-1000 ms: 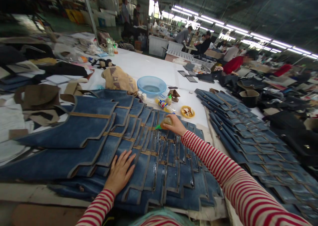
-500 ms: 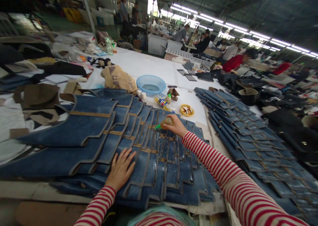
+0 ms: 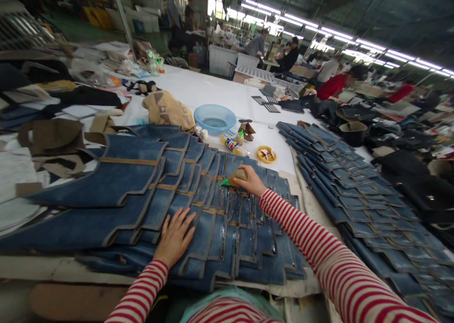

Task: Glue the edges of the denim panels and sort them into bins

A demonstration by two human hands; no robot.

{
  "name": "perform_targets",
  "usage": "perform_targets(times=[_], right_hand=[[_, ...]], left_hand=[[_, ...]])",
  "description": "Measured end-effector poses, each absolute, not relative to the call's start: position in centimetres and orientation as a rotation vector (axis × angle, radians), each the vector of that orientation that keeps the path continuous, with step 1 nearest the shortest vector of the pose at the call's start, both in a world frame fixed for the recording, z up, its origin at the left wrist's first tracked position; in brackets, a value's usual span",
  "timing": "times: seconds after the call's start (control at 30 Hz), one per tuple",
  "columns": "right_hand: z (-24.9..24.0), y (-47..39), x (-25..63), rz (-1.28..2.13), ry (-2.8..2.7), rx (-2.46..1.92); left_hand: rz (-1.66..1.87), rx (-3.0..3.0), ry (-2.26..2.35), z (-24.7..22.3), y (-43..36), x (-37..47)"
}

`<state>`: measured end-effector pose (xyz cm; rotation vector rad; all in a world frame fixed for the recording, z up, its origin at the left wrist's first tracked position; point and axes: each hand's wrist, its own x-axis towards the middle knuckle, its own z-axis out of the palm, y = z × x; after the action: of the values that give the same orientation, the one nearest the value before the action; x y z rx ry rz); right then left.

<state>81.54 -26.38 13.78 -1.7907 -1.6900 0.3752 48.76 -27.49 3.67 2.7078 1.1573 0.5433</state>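
Note:
My right hand [image 3: 251,181] is wrapped round a squeeze bottle [image 3: 237,175] with a green nozzle. The bottle is tipped sideways, its nozzle pointing left at the edge of a blue panel. Overlapping blue panels [image 3: 131,183] with grey-trimmed edges and tan strips lie fanned across the table. Shiny wet-looking lines run along panel edges below and to the right of the bottle. Flat on the panels, left of the bottle, rests my left hand [image 3: 175,235], fingers spread and holding nothing. Whether the nozzle tip touches the panel I cannot tell.
Behind the panels stand a blue basin [image 3: 214,118], a yellow dish of scraps [image 3: 266,154], a clear plastic bottle [image 3: 234,145] on its side and a patterned cloth [image 3: 168,109]. More glossy blue panels [image 3: 358,205] lie at right. A person in red [image 3: 331,85] works beyond.
The bottle in my right hand has shifted very slightly left, its nozzle tilted a little lower. My left hand stays on the panels. The whole view has moved a little.

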Motion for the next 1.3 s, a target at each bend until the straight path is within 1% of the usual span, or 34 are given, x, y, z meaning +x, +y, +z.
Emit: perform_targets(times=[0.1, 0.33, 0.53, 0.73, 0.9, 1.13, 1.3], right_hand=[[13.5, -26.7, 81.5, 0.387, -1.664, -1.802], [12.4, -29.1, 80.9, 0.661, -1.605, -1.827], [12.4, -29.3, 80.5, 0.567, -1.511, -1.837], [12.6, -31.3, 79.6, 0.719, -1.534, -1.810], [12.5, -32.3, 79.0, 0.688, -1.480, -1.822], [12.8, -33.1, 78.4, 0.747, -1.386, -1.805], [12.7, -33.9, 77.7, 0.782, -1.415, -1.789]], left_hand=[[0.541, 2.708, 1.153, 3.7, -27.5, 48.8], [0.541, 2.707, 1.153, 3.7, -27.6, 48.8], [0.560, 2.685, 1.147, 3.8, -27.7, 48.8], [0.536, 2.683, 1.144, 4.1, -27.7, 48.9], [0.527, 2.675, 1.141, 4.2, -27.7, 49.0], [0.516, 2.682, 1.142, 4.5, -27.8, 49.0], [0.530, 2.686, 1.144, 4.5, -27.8, 49.0]])
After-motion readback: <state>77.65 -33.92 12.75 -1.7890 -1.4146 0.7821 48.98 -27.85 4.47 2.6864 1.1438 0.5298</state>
